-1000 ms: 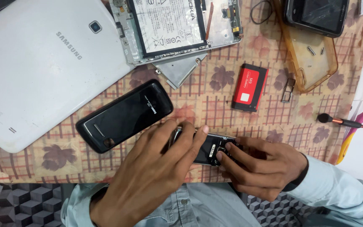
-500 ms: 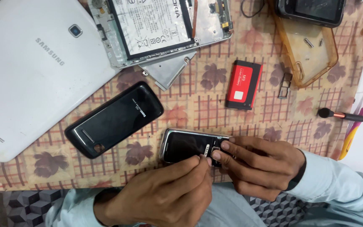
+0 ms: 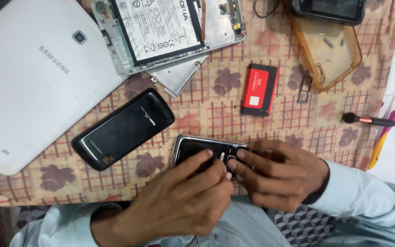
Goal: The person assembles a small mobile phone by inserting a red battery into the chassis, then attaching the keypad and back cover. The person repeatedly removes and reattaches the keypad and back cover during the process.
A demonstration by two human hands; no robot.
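both hands pinch one thing: the left hand has its fingertips pressed onto the middle of a small black bar-shaped mobile phone with a silver rim, and the right hand closes its fingers on the phone's right end, thumb hidden beneath. the phone lies flat near the front edge of the table, on a beige cloth with a red check and brown leaf pattern, its left end uncovered and the rest under the fingers.

what could go wrong, as i judge it: the phone sits close to the table's front edge, so a slip of either pinch could send it off toward the lap. both sets of fingertips crowd the same small spot, which may let one hand's push work against the other and twist the body. whether any part is loose under the fingers cannot be told.

just to the left lies a glossy black curved plastic back cover, apart from the phone; a sweeping wrist could knock it. a red rectangular battery rests further back, and a thin screwdriver with a black handle lies to the right, free to roll. a large white tablet lies face down at far left.
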